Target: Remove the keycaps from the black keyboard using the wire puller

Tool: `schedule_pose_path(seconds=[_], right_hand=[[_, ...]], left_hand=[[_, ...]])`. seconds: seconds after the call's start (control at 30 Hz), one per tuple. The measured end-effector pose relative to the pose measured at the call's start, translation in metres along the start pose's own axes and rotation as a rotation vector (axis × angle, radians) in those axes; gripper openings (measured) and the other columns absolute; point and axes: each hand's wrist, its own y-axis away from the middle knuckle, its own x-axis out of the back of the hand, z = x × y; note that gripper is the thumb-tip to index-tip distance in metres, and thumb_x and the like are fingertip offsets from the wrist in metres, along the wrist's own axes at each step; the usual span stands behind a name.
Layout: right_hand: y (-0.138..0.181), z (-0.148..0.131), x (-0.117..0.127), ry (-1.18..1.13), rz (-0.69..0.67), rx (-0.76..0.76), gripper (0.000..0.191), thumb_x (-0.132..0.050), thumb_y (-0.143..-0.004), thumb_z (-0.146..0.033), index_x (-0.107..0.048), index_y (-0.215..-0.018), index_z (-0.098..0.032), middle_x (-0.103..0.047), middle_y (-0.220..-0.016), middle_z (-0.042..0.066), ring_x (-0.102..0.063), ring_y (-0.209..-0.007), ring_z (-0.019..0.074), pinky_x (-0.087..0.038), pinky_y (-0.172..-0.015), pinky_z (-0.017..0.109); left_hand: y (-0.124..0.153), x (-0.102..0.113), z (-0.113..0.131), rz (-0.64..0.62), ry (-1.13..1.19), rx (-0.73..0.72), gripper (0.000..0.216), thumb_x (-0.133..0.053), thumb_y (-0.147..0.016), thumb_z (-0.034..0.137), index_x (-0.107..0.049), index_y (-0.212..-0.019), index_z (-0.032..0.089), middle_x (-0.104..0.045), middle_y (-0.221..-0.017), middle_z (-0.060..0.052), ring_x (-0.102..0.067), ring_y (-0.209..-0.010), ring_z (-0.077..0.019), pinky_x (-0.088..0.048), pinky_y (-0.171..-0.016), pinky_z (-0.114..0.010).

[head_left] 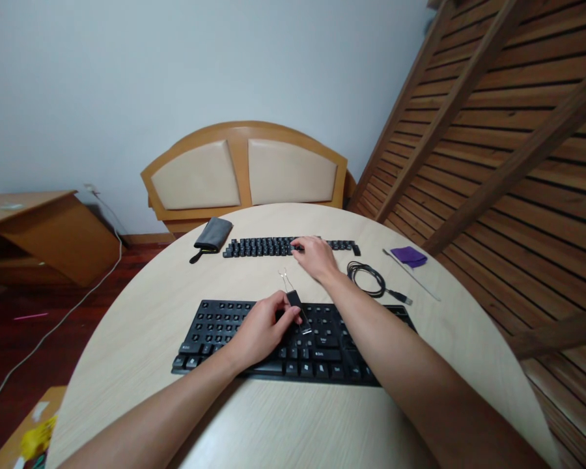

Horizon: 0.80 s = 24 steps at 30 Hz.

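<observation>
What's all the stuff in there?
Table: one, pale, centre
Keyboard: one, black, table front
Loose keycaps: many, black, beyond keyboard
Tool: one, black, over keyboard
Pouch: one, grey, table left
Cable: one, black, right
Cloth: one, purple, right
Rod: one, grey, beside cloth
Headboard: one, brown, back
Panel: one, brown, right
Cabinet: one, brown, left
Cord: one, white, left
Floor: one, reddish, left
Stick: one, pink, floor
Unclear thing: one, yellow, bottom left
Wall: one, pale, back
Left hand: one, holding tool
Right hand: one, at keycaps

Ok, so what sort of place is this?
Probably a bedroom: what looks like a padded headboard stands beyond the round table, with a low wooden unit off to the left.
</observation>
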Motion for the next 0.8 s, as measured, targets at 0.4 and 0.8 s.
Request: schedule_pose_path(seconds=[0.4,0.8], right_hand=[[0.0002,0.0072,-0.0021,0.124,-0.082,-0.082,0.020,-0.062,-0.084,-0.017,-0.073,-0.100,-0.021,-0.071,-0.110,0.007,-0.058,-0.106,0.0232,-0.041,-0.094,0.036],[-0.0016,0.0081,-0.0064,0.141,-0.125,-0.128,0.022,-0.062,-0.084,-0.020,-0.072,-0.103,-0.024,-0.073,-0.105,0.004,-0.061,-0.102,0.0222,-0.041,-0.092,0.035]], left_hand=[[-0.0008,-0.0007,-0.0015,0.000,0.010,0.008,0.020,-0.051,-0.098,0.033,-0.058,-0.085,0.019,-0.073,-0.085,-0.004,-0.067,-0.082,-0.0203,-0.048,-0.080,-0.033],[-0.0003,-0.0003,-0.0015,-0.004,0.022,0.005,0.019,-0.051,-0.098,0.032,-0.057,-0.086,0.019,-0.073,-0.085,-0.003,-0.067,-0.083,-0.0200,-0.047,-0.081,-0.033]])
